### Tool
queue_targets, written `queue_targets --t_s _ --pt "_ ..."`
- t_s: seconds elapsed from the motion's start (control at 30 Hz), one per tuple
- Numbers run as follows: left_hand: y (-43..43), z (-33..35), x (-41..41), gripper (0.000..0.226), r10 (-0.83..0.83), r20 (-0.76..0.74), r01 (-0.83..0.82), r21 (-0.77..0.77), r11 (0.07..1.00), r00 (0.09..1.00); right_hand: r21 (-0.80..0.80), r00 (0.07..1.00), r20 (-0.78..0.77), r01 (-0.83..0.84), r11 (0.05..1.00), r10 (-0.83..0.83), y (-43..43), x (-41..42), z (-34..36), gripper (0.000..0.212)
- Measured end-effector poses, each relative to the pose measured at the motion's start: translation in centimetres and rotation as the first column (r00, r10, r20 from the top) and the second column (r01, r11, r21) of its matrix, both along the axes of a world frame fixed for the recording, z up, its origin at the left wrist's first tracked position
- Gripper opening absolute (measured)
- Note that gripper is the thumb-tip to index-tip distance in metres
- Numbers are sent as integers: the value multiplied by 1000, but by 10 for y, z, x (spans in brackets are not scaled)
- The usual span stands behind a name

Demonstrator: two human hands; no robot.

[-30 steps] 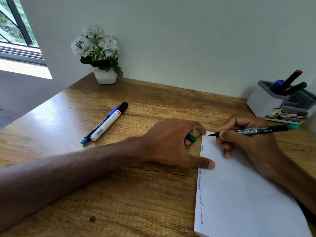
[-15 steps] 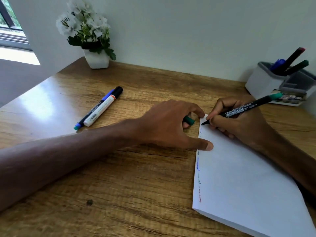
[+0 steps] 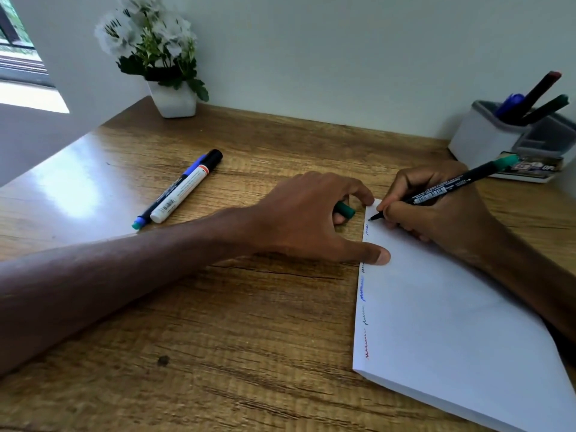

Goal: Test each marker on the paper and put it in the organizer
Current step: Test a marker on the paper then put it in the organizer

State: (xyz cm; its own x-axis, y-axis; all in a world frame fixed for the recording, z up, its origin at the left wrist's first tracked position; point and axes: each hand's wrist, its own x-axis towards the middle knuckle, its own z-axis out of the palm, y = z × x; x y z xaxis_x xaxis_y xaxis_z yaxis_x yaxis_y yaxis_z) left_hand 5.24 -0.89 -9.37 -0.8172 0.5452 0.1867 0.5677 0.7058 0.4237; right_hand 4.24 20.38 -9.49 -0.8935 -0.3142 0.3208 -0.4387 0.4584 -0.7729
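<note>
The paper [image 3: 452, 322] is a thick white stack lying at the right of the desk. Down its left margin run short test squiggles: red nearest, then dark, blue and dark again. The organizer [image 3: 477, 145], white with grey compartments, stands in the far right corner. Three markers lean in its tall compartment: one blue, one red-tipped, one green-tipped. The right hand [image 3: 436, 213] grips a green marker [image 3: 442, 190], a slim black barrel with white print and a green end. Its tip meets the sheet at the far left corner. The left hand [image 3: 311, 219] presses its thumb on the paper's edge, and its fingers curl round the green cap [image 3: 344, 209].

The desk [image 3: 218, 338] is glossy brown wood grain set against a pale wall, with a window at the far left. A white pot of white flowers [image 3: 173, 99] stands at the back. Left of the hands, a white-bodied marker [image 3: 182, 194] and a thinner blue-clipped one [image 3: 191, 169] lie side by side, touching.
</note>
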Motion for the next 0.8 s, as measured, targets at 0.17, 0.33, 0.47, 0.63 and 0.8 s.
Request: queue_targets --t_s 0.17,0.33,0.47,0.63,0.8 --pt "0 0 0 76 11 -4 -11 15 1000 1000 0 1000 -12 0 1000 0 -1 1 0 11" --pt "-1 -2 -2 75 7 -4 -7 33 999 1000 -3 1000 -7 13 1000 -13 -1 0 0 11" --pt "0 -3 -2 74 3 -6 -3 33 999 1000 -15 1000 -16 17 1000 -17 -1 0 0 11" --pt "-1 -3 -3 73 6 -6 -6 32 999 1000 -34 1000 -7 24 999 -24 -1 -1 -1 11" --pt "-1 -3 -2 72 9 -4 -9 36 999 1000 -42 999 4 34 999 -33 -1 -1 -1 11"
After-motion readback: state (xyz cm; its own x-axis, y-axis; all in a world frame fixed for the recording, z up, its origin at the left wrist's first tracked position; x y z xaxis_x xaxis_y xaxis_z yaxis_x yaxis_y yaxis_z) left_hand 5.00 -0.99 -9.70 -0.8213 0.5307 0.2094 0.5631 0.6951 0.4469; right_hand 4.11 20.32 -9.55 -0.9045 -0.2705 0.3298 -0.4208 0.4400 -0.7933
